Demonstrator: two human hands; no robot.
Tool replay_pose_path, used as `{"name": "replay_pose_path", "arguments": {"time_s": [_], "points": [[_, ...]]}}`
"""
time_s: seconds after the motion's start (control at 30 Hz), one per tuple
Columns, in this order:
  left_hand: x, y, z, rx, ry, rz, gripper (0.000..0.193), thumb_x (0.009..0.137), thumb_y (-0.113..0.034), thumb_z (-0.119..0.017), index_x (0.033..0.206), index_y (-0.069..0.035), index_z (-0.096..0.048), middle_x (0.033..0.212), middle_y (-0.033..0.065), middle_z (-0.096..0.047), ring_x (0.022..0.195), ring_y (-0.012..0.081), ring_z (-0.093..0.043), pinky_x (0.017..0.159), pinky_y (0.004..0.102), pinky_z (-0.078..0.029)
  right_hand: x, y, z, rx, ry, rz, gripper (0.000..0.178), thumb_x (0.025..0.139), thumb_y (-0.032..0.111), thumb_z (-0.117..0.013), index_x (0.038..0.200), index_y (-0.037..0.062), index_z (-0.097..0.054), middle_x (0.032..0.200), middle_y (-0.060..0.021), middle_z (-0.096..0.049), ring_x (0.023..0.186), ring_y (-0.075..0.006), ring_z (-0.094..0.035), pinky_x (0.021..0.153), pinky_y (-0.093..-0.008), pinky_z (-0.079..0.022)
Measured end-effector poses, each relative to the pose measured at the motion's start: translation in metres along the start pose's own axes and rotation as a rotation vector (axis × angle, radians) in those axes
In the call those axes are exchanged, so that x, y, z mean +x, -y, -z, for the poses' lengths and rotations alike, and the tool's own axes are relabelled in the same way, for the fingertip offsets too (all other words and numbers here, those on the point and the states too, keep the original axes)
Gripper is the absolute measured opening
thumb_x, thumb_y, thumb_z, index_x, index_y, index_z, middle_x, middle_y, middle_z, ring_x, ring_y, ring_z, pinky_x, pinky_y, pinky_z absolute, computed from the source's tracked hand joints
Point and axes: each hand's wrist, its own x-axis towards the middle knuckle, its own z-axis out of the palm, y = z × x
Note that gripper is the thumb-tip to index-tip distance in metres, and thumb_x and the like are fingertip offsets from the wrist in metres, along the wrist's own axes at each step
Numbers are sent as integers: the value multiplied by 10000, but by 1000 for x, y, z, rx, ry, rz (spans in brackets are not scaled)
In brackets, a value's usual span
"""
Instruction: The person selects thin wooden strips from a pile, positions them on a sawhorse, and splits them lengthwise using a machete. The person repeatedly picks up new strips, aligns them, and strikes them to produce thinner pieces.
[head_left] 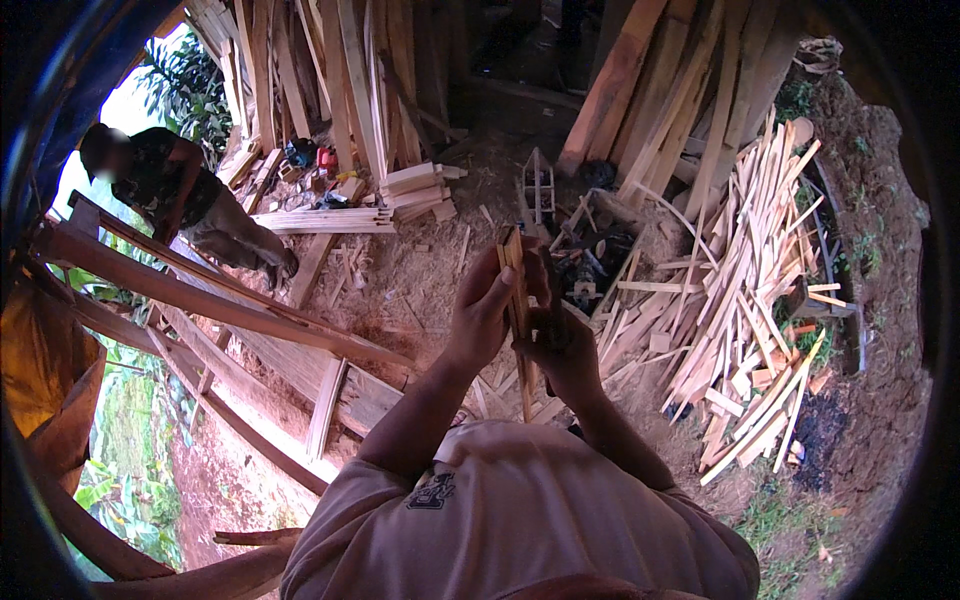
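Note:
Both my forearms reach out in front of my chest. My left hand (482, 312) is closed around a narrow wooden strip (521, 350), its thumb lying along the face of the wood. The strip stands lengthwise before me, its lower end close to my shirt. On its other side is my right hand (562, 345), in shadow, with the fingers bent against the strip's right edge. Whether a small dark object is also in the right hand, I cannot make out.
Offcuts and thin sticks (735, 300) lie heaped on the right. Tall planks (640, 90) lean at the back. Stacked boards (330, 221) lie far left, near a bending person (185, 195). Long beams (200, 290) slant across the left. A small wooden frame (538, 190) stands ahead.

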Motion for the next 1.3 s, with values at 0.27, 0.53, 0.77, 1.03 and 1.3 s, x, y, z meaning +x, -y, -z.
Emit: {"name": "replay_pose_path", "arguments": {"time_s": [0.27,0.53,0.77,1.03,1.3], "points": [[-1,5,12,7,24,12,436,1053,-294,-524,1356,18,-492,1073,84,-597,945,172,-594,831,330,-494,-1,1,-7,168,16,-70,292,824,151,-805,1059,39,-671,952,-66,-725,794,-149,-669,711,-338,-536],[-6,7,22,56,23,38,365,1078,-272,-476,1340,-22,-514,1069,42,-561,946,111,-526,853,287,-443,2,-1,-4,79,66,-46,397,780,50,-825,1126,21,-634,967,-14,-683,856,-88,-607,773,-260,-497],[-9,7,26,87,-5,88,322,1074,-302,-492,1284,-59,-483,1061,26,-519,911,115,-487,822,284,-424,9,-26,-4,-276,153,241,499,832,131,-799,1285,58,-601,1020,-108,-716,866,-267,-701,795,-376,-564],[13,-20,76,241,-346,-263,237,1018,-225,-617,1173,-74,-519,923,-4,-526,812,118,-501,726,287,-435,17,-55,4,76,109,-54,697,862,155,-768,1461,76,-420,1069,-97,-741,779,-182,-684,677,-312,-543],[-17,-91,176,209,-997,-456,156,992,-180,-622,1084,-73,-554,920,30,-584,781,157,-570,681,323,-524,-29,-37,41,413,-53,-362,327,916,151,-705,1200,20,-609,810,-17,-602,630,-95,-520,569,-251,-416]]}}
